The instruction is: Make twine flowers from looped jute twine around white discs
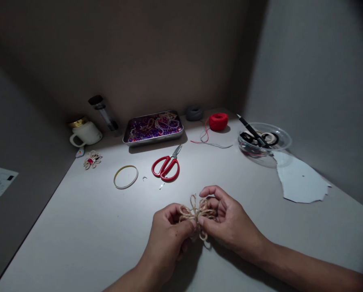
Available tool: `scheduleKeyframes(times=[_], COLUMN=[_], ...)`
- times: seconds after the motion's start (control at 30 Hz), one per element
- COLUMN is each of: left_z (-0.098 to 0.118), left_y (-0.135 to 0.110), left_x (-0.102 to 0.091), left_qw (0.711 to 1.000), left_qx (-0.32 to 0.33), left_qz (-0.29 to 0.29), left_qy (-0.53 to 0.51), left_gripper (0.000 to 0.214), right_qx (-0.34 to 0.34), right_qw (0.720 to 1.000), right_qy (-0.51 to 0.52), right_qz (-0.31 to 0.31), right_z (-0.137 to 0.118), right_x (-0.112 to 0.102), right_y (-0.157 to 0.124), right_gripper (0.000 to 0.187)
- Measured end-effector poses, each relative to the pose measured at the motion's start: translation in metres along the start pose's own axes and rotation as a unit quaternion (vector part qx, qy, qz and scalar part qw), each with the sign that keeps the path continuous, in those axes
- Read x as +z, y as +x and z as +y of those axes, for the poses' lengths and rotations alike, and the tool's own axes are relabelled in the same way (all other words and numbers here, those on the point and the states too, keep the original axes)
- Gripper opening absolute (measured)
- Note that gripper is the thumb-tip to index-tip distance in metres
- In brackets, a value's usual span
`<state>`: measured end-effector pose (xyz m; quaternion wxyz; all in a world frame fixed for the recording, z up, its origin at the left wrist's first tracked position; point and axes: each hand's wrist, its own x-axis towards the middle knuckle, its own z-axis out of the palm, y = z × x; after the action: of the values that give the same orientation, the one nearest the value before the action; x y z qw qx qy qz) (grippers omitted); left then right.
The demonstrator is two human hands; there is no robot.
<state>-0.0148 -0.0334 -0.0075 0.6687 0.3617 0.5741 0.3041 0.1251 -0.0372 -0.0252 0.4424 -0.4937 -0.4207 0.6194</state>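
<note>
We hold a flower of looped, tan twine (196, 212) between our two hands, nearer to us than the red-handled metal scissors (167, 167) on the pale desk (78, 235) and a little to their right. Our left hand (171, 233) pinches its left side between thumb and fingers; our right hand (230, 223) grips its right side, thumb near the centre, index finger raised and curved. Left of the scissors we see a thin, yellow-and-white ring (125, 188) and, farther left, a twine flower with a red centre (90, 161). Behind the scissors sits a shallow, rectangular metal tray (154, 140) of purple and red beads (148, 129); behind and right of them, a red ball of thread (218, 121).
</note>
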Motion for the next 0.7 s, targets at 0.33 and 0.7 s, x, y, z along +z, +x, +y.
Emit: scheduleKeyframes(times=[0.33, 0.7], left_z=[0.0003, 0.0047], left_y=[-0.0001, -0.0031], left_x=[0.0003, 0.0046], left_qw=[0.999, 0.999], left_qx=[0.003, 0.006], left_qz=[-0.002, 0.005], left_qy=[0.034, 0.054], left_gripper=[0.011, 0.014], right_qx=[-0.006, -0.019], right_qw=[0.999, 0.997], right_qy=[-0.011, -0.014], right_qz=[-0.042, -0.079], right_z=[0.0014, -0.0027], right_x=[-0.0014, -0.0030], right_y=[-0.0001, -0.0038], right_gripper=[0.038, 0.039])
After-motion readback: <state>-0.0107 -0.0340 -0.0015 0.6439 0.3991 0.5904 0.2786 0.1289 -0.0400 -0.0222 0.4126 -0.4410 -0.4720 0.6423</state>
